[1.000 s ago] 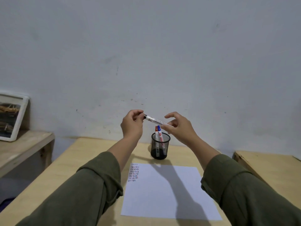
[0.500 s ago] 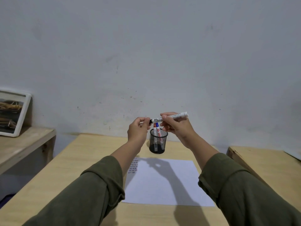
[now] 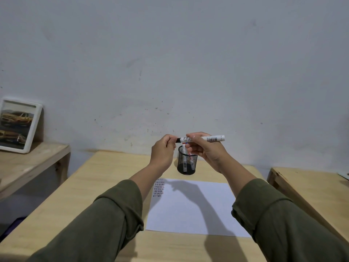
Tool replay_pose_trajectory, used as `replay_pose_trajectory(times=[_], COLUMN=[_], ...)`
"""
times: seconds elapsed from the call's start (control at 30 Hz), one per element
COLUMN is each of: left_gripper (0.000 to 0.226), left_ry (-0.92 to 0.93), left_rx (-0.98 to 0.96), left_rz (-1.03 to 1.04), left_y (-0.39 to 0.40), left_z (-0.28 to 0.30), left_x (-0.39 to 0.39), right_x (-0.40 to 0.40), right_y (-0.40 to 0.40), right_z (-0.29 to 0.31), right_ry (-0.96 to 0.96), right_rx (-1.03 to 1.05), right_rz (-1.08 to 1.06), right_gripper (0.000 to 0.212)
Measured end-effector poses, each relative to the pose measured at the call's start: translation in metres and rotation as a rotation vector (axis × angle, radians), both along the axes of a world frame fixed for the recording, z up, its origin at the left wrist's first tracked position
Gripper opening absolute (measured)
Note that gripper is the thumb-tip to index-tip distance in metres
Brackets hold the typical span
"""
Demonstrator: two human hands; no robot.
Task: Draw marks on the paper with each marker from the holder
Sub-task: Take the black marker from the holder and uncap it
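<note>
Both hands are raised above the far end of the wooden table [image 3: 105, 178], holding one white-barrelled marker [image 3: 204, 138] level between them. The right hand [image 3: 205, 150] is closed around the middle of the barrel, while the left hand [image 3: 164, 150] pinches the black cap [image 3: 178, 140] at the marker's left end with fingers curled tight; the cap looks seated or nearly so, and whether it is going on or coming off cannot be told. Directly below stands the black mesh holder [image 3: 187, 163] with other markers [image 3: 186, 148] upright in it, and nearer the person lies the white paper [image 3: 192, 207], carrying a small block of short marks [image 3: 158, 188] at its top left corner. The main risk seems to be a sudden release of a stiff cap: the hands could jerk apart, knock the light holder over, or let the marker drop onto the sheet and leave a stray stroke. A loosely seated cap could also fall off.
</note>
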State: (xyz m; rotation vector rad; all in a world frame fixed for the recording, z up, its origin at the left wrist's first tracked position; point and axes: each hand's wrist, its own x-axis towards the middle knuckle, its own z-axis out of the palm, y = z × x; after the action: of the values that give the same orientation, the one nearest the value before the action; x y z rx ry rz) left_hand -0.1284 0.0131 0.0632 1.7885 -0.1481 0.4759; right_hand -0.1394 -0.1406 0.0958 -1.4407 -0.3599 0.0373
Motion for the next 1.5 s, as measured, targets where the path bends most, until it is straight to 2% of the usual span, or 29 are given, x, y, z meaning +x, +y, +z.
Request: replay_pose_trajectory(times=[0.2, 0.3, 0.53, 0.73, 0.93, 1.03, 1.17, 1.27, 1.4, 1.5], left_gripper=[0.033, 0.037, 0.037, 0.041, 0.041, 0.04, 0.024, 0.018, 0.035, 0.035], left_ry=[0.078, 0.131, 0.284, 0.556, 0.662, 0.618, 0.387, 0.259, 0.288, 0.35], left_rx=[0.129, 0.193, 0.288, 0.049, -0.086, -0.125, -0.214, -0.131, -0.08, -0.117], left_rz=[0.033, -0.003, -0.093, -0.219, -0.283, -0.262, -0.318, -0.287, -0.139, -0.088], left_y=[-0.003, -0.002, 0.0, 0.006, 0.015, 0.017, 0.02, 0.023, 0.029, 0.04], left_z=[-0.004, -0.008, -0.014, -0.016, -0.014, -0.017, -0.029, -0.034, -0.037, -0.041], left_x=[0.004, 0.007, 0.01, 0.009, 0.003, 0.001, 0.0, 0.002, 0.01, 0.014], right_x=[0.002, 0.0, 0.0, -0.004, -0.003, -0.002, -0.001, -0.001, -0.001, -0.002], right_y=[0.0, -0.001, -0.004, -0.002, 0.001, 0.003, 0.002, 0.003, 0.004, -0.001], right_z=[-0.008, -0.009, -0.02, -0.026, -0.031, -0.032, -0.032, -0.033, -0.033, -0.033], right_ry=[-0.021, -0.035, -0.047, -0.05, -0.042, -0.04, -0.023, -0.006, -0.012, 0.001], right_rx=[-0.066, -0.1, -0.203, -0.251, -0.268, -0.249, -0.168, -0.121, -0.121, -0.123], right_rz=[-0.009, -0.025, -0.038, 0.007, 0.05, 0.065, 0.034, 0.04, 0.039, 0.029], right_gripper=[0.014, 0.009, 0.011, 0.009, 0.005, 0.006, 0.01, 0.01, 0.011, 0.01])
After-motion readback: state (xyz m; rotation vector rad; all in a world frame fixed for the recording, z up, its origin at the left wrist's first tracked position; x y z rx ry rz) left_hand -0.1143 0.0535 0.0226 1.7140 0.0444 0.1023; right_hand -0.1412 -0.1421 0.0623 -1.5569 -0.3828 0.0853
